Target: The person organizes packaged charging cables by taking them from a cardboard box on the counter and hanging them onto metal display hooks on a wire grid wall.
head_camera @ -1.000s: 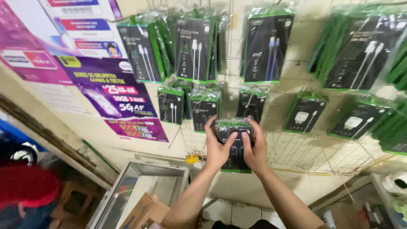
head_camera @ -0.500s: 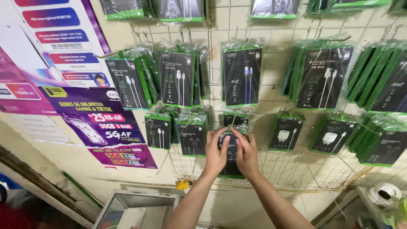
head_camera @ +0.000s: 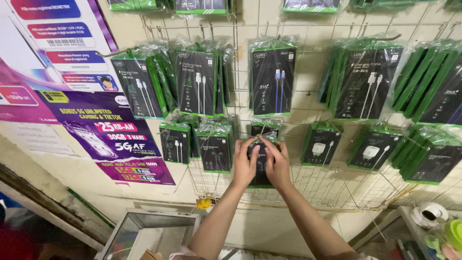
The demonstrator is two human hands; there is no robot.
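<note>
Both my hands are raised to a white wire display grid (head_camera: 332,190) on the wall. My left hand (head_camera: 245,162) and my right hand (head_camera: 275,163) together grip a small black and green accessory pack (head_camera: 261,163) in a clear sleeve, pressed against the grid in its lower row. The pack's top sits just under another pack (head_camera: 263,127) hanging on a hook. Most of the held pack is hidden behind my fingers.
Rows of black and green cable packs (head_camera: 273,77) and charger packs (head_camera: 319,144) hang on hooks across the grid. Purple and white posters (head_camera: 110,135) cover the wall at left. A glass case (head_camera: 144,231) stands below, and a white round object (head_camera: 430,214) lies at lower right.
The view has tilted up and moved closer to the grid. My hands stay on the same pack, holding it against the lower row.
</note>
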